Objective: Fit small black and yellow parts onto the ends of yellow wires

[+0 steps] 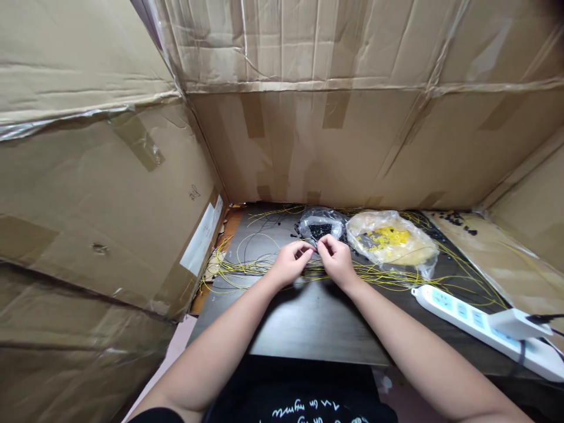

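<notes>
The left hand (291, 262) and the right hand (336, 262) are close together at the fingertips, over the yellow wires (247, 268) on the counter (308, 329) and just before the bag of black pieces (338, 220); whether they grasp something, I cannot tell. The step appears to be fine fingertip work, and the next move probably calls for steady, gentle pressure.

**A Makeshift Workshop Corner**

It appears to be a small improvised workshop — whether inside a home or a larger building cannot be told. Taped cardboard walls (299, 153) box in a dark surface (308, 329), where long yellow strands (247, 267) lie beside open plastic bags (423, 254) of small black pieces (321, 230) and yellow pieces (392, 236) — plus a white power strip (458, 309).
</notes>
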The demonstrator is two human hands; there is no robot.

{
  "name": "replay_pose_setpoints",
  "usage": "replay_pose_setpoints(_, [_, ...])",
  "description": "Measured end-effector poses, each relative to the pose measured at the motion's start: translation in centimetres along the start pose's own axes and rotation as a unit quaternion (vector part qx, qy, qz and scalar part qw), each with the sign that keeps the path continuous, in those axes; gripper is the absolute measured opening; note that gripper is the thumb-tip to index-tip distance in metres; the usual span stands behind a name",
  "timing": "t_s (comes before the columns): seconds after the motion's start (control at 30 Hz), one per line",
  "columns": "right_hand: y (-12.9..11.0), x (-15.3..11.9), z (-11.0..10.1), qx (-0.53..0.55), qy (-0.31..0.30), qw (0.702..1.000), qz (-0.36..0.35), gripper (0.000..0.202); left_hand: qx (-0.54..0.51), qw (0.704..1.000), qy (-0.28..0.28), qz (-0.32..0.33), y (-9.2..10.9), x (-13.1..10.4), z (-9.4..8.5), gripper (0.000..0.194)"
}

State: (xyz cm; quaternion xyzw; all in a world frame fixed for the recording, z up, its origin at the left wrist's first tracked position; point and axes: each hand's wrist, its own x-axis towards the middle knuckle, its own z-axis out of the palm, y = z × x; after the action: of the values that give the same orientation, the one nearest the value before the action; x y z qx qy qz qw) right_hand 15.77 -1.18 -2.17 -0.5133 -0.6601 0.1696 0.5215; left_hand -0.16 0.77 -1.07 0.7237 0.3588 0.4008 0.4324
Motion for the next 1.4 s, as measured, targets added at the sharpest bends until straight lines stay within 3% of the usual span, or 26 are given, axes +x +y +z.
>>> replay_pose_setpoints(0.13, [-0.1, -0.3, 0.4, 0.026, -0.038, 0.999, -0.019, 0.026, -0.134, 0.99, 0.024, -0.049, -0.4, 0.4, -0.1, 0.043])
replay_pose_setpoints(0.4, [-0.5, -0.5, 0.7, 0.025, -0.081, 0.996, -0.036, 0.027, -0.13, 0.989, 0.068, -0.002, -1.3, 0.6, -0.3, 0.03])
replay_pose_setpoints(0.57, [-0.7, -0.6, 0.3, -0.081, -0.109, 0.988, -0.068, 0.022, -0.139, 0.983, 0.12, -0.016, -0.6, 0.7, -0.6, 0.03])
replay_pose_setpoints(0.7, [-0.6, -0.2, -0.5, -0.24, -0.149, 0.956, -0.076, 0.019, -0.155, 0.969, 0.19, -0.028, -0.5, 0.9, -1.0, 0.031])
replay_pose_setpoints(0.87, [-0.9, 0.4, -2.3, -0.405, -0.177, 0.897, -0.01, 0.021, -0.169, 0.96, 0.219, -0.044, -0.9, 1.2, -1.5, 0.035])
replay_pose_setpoints(1.03, [-1.4, 1.0, -4.1, -0.481, -0.198, 0.851, 0.077, 0.029, -0.182, 0.949, 0.254, -0.041, -1.2, 1.3, -2.0, 0.037])
replay_pose_setpoints(1.4, [-0.9, 1.8, -6.5, -0.493, -0.228, 0.821, 0.179, 0.034, -0.166, 0.941, 0.294, -0.032, -0.7, 1.2, -2.4, 0.038])
